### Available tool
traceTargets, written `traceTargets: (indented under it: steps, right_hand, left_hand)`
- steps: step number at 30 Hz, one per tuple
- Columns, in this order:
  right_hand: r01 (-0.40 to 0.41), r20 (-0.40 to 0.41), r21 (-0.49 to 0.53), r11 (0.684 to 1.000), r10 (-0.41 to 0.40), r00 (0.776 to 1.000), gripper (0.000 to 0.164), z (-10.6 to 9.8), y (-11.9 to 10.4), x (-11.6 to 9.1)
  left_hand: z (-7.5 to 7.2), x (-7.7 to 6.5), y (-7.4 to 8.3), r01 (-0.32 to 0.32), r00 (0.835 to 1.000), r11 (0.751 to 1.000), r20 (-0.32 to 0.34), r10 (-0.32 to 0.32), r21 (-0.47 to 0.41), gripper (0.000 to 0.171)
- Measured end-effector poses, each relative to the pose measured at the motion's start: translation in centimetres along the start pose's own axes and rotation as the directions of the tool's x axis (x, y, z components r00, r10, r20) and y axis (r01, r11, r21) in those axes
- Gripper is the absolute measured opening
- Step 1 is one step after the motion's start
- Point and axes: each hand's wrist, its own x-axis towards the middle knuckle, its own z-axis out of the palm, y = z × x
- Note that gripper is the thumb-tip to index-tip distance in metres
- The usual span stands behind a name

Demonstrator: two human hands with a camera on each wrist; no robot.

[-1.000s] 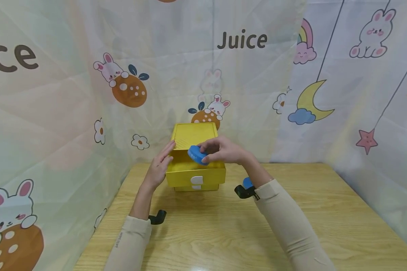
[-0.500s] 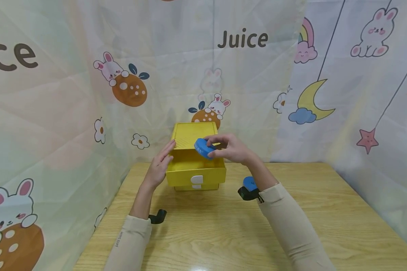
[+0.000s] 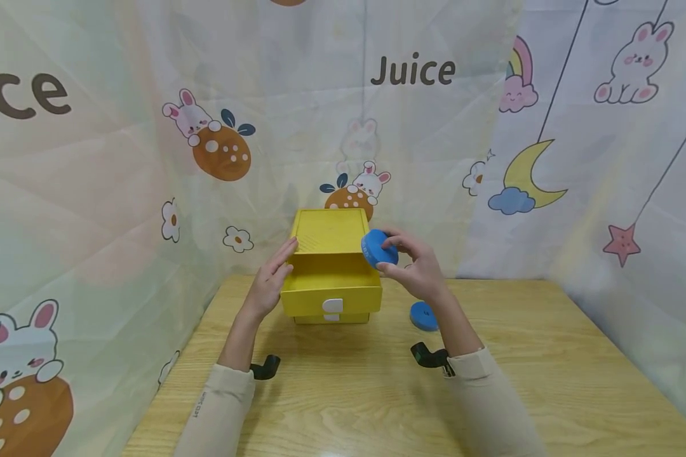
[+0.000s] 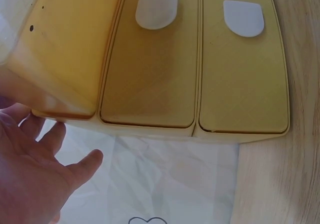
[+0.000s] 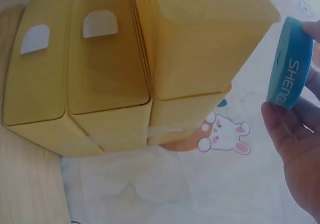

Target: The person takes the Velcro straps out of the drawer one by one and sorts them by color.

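My right hand (image 3: pixel 418 266) pinches a blue disc (image 3: pixel 379 247) between thumb and fingers, raised beside the right front corner of the yellow drawer unit (image 3: pixel 331 230). White lettering runs along the disc's rim in the right wrist view. The unit's top drawer (image 3: pixel 331 299) is pulled out, with a white handle (image 3: pixel 333 306) on its front. My left hand (image 3: pixel 269 285) rests its straight fingers along the unit's left side. Two lower drawers (image 4: pixel 150 74) are pushed in, as the left wrist view shows. A second blue disc (image 3: pixel 423 316) lies on the table, right of the unit.
The wooden table (image 3: pixel 343 393) stretches out in front of the drawers. A cloth backdrop (image 3: pixel 297 95) with printed rabbits, flowers and the word Juice hangs close behind the unit and on both sides. A black camera mount (image 3: pixel 430 355) sits at my right wrist.
My right hand has carried the blue disc from over the pulled-out drawer to the right, past its corner. The second disc shows more fully now. My left hand stays in place.
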Motion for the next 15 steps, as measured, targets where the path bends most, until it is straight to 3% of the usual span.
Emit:
traceTargets:
  steps: [7, 15]
  right_hand:
    - [-0.011, -0.046, -0.047, 0.999, 0.009, 0.999, 0.025, -0.5, 1.0, -1.0]
    - [-0.125, -0.111, -0.060, 0.990, 0.117, 0.987, 0.027, -0.9, 3.0, -3.0]
  left_hand:
    - [0.1, 0.1, 0.2, -0.016, 1.000, 1.000, -0.004, 0.016, 0.007, 0.049]
    - [0.1, 0.0, 0.2, -0.021, 1.000, 1.000, 0.008, 0.021, 0.017, 0.049]
